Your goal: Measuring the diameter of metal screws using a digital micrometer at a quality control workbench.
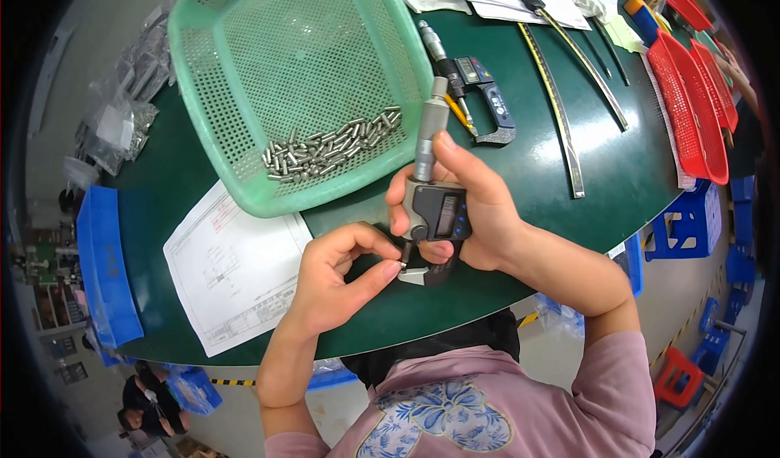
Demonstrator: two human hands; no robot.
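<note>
My right hand (479, 202) is wrapped round a digital micrometer (441, 213), its thumb on the silver barrel. The micrometer's small display faces up and its jaw points down toward me. Thumb and forefinger of my left hand (341, 275) pinch a small metal pin (403, 264) at the micrometer's jaw; the fingertips hide much of it. Beyond my hands, a green perforated basket (305, 202) holds a heap of short metal pins (329, 151). A second digital micrometer (487, 101) lies on the table beside the basket, near a yellow pencil (457, 112).
A paper drawing (236, 271) lies left of my hands, partly under the basket. Farther left stands a blue bin (110, 263). A caliper (581, 52), a steel rule (554, 109) and red baskets (686, 105) occupy the right side of the green table (621, 186).
</note>
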